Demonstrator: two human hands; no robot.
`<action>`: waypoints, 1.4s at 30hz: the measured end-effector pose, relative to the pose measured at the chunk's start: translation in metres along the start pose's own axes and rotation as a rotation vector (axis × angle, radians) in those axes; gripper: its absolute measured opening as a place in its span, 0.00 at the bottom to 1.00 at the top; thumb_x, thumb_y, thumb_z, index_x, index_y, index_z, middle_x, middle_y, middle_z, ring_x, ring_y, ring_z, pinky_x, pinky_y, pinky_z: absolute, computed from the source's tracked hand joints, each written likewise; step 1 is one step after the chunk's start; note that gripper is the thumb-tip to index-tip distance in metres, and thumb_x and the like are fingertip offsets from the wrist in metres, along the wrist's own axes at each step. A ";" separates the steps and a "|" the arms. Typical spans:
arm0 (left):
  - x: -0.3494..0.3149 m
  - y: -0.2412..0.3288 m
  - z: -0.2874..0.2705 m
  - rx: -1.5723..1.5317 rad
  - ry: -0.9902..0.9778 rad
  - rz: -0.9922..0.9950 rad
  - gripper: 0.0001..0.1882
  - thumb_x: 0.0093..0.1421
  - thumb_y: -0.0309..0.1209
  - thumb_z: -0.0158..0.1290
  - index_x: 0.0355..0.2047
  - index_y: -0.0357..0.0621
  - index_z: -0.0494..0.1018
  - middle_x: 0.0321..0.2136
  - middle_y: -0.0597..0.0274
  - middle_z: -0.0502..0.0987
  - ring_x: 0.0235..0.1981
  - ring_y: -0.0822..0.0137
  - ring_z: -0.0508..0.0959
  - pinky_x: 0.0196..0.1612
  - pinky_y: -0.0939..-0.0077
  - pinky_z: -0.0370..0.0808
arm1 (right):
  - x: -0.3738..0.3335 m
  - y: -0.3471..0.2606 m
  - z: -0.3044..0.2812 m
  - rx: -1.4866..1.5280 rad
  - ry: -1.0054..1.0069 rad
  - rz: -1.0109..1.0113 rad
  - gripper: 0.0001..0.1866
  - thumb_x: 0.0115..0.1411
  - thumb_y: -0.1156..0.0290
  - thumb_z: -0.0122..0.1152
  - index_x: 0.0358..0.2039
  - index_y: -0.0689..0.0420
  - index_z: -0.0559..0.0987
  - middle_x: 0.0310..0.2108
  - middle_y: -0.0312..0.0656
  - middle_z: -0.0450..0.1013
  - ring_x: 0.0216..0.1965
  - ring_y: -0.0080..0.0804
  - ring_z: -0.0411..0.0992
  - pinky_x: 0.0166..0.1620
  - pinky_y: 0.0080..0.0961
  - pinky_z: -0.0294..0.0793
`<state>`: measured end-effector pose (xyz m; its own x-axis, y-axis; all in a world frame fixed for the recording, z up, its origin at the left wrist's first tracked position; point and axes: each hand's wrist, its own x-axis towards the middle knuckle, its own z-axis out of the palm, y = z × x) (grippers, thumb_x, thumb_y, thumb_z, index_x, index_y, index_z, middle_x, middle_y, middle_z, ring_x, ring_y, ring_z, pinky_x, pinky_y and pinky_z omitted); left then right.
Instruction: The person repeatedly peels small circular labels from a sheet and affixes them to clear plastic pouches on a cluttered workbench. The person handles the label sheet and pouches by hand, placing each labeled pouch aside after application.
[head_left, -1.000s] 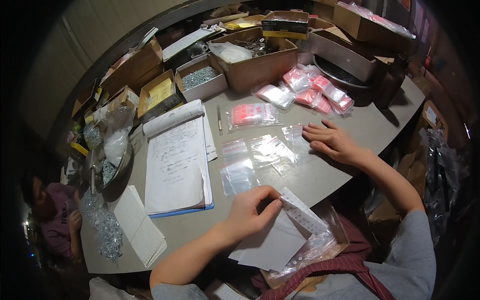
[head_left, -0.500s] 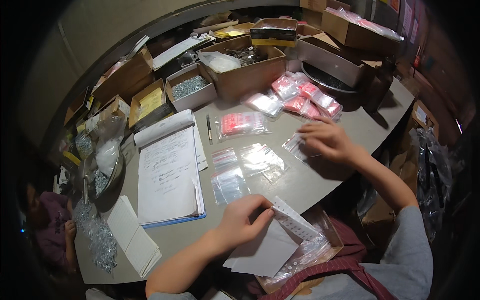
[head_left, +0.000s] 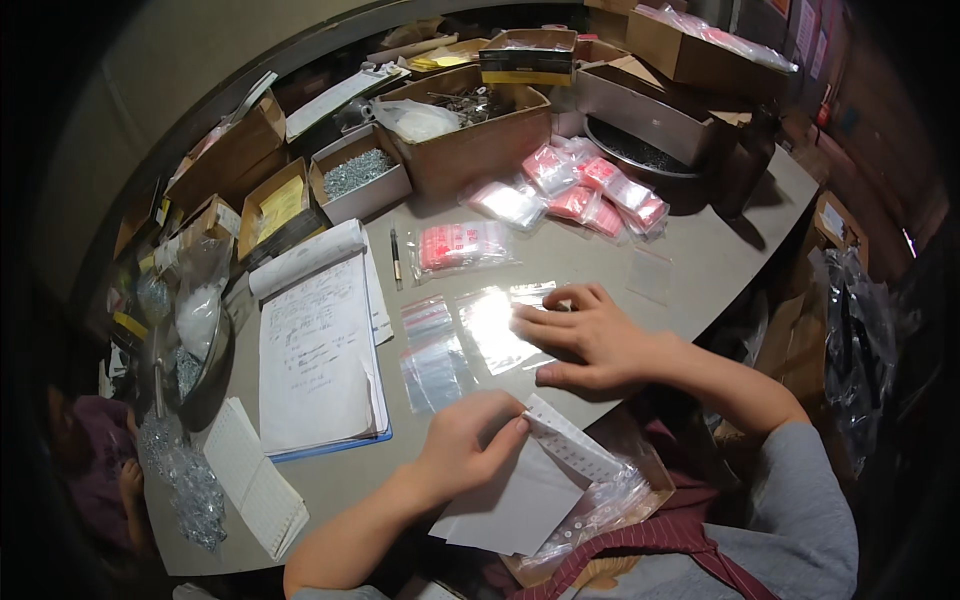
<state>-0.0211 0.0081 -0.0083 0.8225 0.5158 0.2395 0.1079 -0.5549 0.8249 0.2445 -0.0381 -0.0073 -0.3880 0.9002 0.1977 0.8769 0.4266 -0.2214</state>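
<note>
My left hand (head_left: 462,450) is closed on paper sheets (head_left: 515,505), pinching their upper edge between thumb and fingers. One strip of these, a printed label sheet (head_left: 580,450), folds over to the right. My right hand (head_left: 605,345) has its fingers stretched out, the tips at the right side of some clear zip bags (head_left: 488,330) on the table. Glare covers part of those bags. Beside them on the left is a stack of clear zip bags with red seal lines (head_left: 430,350). A single clear bag (head_left: 650,275) lies flat beyond my right hand.
A clipboard pad (head_left: 320,360), a pen (head_left: 396,260) and a notebook (head_left: 255,480) lie at left. Packs of red-printed bags (head_left: 465,247) sit farther back. Boxes of hardware (head_left: 360,175) line the far edge. An open carton (head_left: 640,490) with bagged washers is by my lap. Another person (head_left: 100,460) is at far left.
My right hand has moved left from the single bag at right to the zip bags in the middle, leaving that bag flat on the table. My left hand keeps the papers.
</note>
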 end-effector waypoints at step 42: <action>-0.004 0.001 -0.003 0.006 0.065 0.057 0.07 0.65 0.29 0.58 0.39 0.39 0.78 0.30 0.52 0.79 0.28 0.56 0.79 0.33 0.67 0.75 | 0.066 0.058 -0.023 -0.124 0.390 0.052 0.32 0.47 0.83 0.70 0.55 0.58 0.73 0.54 0.51 0.70 0.56 0.53 0.69 0.58 0.43 0.70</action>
<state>-0.0263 0.0077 -0.0069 0.7894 0.5245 0.3190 0.0653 -0.5884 0.8060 0.2757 0.0441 0.0149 -0.2264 0.8095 0.5417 0.9293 0.3462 -0.1289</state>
